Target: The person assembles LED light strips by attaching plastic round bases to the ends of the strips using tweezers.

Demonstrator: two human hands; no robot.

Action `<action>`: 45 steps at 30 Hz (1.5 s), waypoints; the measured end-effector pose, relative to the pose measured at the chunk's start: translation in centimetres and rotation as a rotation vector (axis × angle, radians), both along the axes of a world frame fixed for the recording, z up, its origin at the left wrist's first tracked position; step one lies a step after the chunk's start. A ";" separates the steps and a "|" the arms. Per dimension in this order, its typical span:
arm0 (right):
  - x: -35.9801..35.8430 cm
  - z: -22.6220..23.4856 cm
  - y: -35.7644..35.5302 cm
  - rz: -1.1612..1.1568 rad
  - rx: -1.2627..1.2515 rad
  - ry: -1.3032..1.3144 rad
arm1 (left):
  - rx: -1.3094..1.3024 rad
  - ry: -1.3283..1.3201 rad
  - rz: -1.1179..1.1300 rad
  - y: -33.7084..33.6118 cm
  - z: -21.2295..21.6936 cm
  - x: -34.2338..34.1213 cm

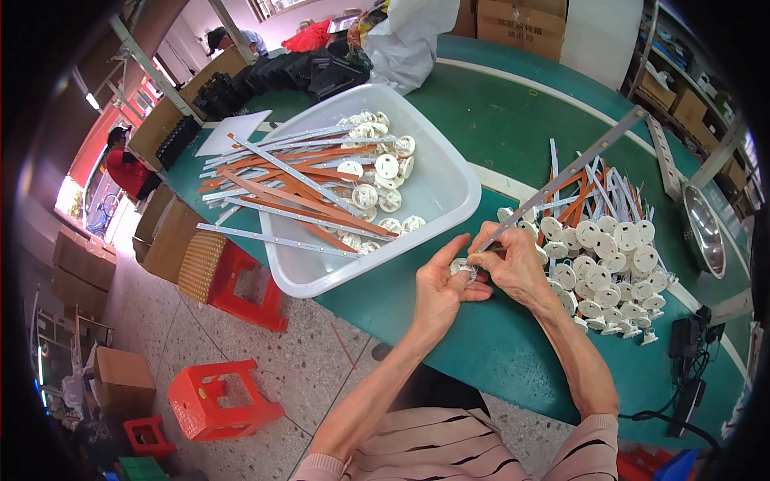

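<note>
In front of me my left hand (443, 282) holds a small round white-and-clear disc (462, 270) between thumb and fingers. My right hand (513, 267) pinches the lower end of a long narrow LED strip (577, 164), which slants up to the right. That end meets the disc at my fingertips; whether they are joined is hidden. To the left, a white plastic tub (301, 276) holds several LED strips (297, 172) with round white discs (387, 166) at their ends. Close to my right hand lies a dense pile of similar white discs (597, 276) with strips.
The green table (513, 353) carries a metal bowl (704, 228) at the right and black power adapters (686, 337) below it. A white bag (413, 44) and black parts (321, 72) stand behind the tub. Red stools (220, 401) are on the floor; two people are farther off.
</note>
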State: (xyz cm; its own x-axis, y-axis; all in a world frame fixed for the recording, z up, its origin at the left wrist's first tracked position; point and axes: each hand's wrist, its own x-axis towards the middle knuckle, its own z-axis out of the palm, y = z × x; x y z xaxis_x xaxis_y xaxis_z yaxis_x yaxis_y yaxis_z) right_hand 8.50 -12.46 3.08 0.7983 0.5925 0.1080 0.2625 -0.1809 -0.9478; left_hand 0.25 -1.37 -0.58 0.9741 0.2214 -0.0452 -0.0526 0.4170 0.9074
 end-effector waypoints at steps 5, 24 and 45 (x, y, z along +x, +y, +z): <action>0.1 -1.3 -0.1 -0.004 0.002 -0.137 | 0.008 -0.003 0.007 -0.1 -1.6 0.0; -0.7 -1.0 0.0 -0.040 0.051 -0.177 | -0.005 0.004 -0.035 0.0 -1.2 -0.3; -1.2 -0.7 -0.3 -0.046 -0.022 -0.121 | -0.040 -0.040 -0.036 -0.5 -1.4 -0.4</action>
State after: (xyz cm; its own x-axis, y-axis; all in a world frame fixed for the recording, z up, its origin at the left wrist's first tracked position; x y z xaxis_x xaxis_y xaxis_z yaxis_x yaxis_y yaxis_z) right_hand 7.29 -12.77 2.40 0.8064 0.5591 0.1928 0.3661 -0.2159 -0.9052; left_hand -0.13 -1.83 -1.95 0.9826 0.1854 -0.0142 -0.0731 0.4552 0.8874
